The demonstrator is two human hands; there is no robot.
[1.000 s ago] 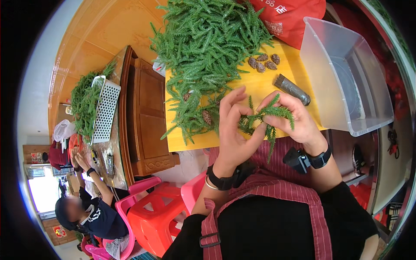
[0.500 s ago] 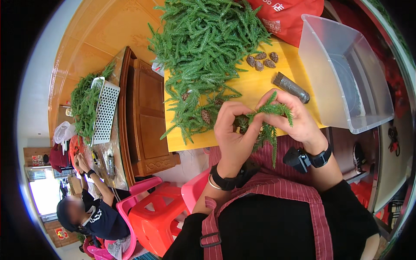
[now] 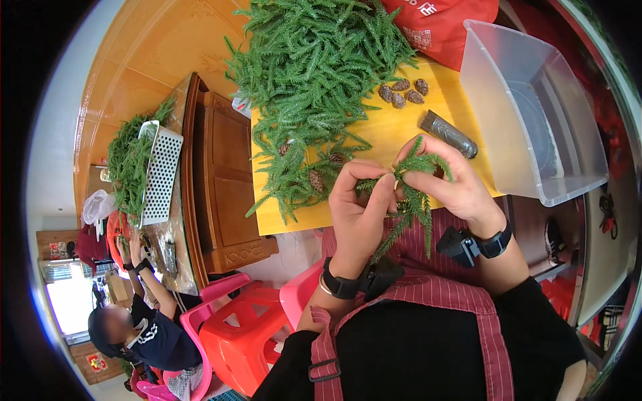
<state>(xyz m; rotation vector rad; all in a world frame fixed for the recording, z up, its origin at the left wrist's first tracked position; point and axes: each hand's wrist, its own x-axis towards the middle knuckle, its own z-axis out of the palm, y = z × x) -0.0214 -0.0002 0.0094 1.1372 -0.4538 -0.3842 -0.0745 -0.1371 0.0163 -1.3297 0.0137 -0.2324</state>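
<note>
My left hand (image 3: pixel 361 214) and my right hand (image 3: pixel 448 184) are together in front of my chest, both pinching a small bunch of green fir-like sprigs (image 3: pixel 409 200) that hangs down between them. Just beyond the hands lies a yellow table (image 3: pixel 401 127) with a big heap of the same green sprigs (image 3: pixel 314 80). Several brown pine cones (image 3: pixel 402 93) lie near the heap, and a dark cylindrical roll (image 3: pixel 448 134) rests close to my right hand.
A clear plastic bin (image 3: pixel 528 113) stands at the right of the table, a red bag (image 3: pixel 441 23) behind it. A wooden cabinet (image 3: pixel 224 180) is on the left, with a white perforated tray (image 3: pixel 160 170) of greenery. Another person (image 3: pixel 144 327) sits low left beside red and pink stools (image 3: pixel 247 334).
My hands have shifted slightly lower and closer together, and the sprigs now hang down more between them.
</note>
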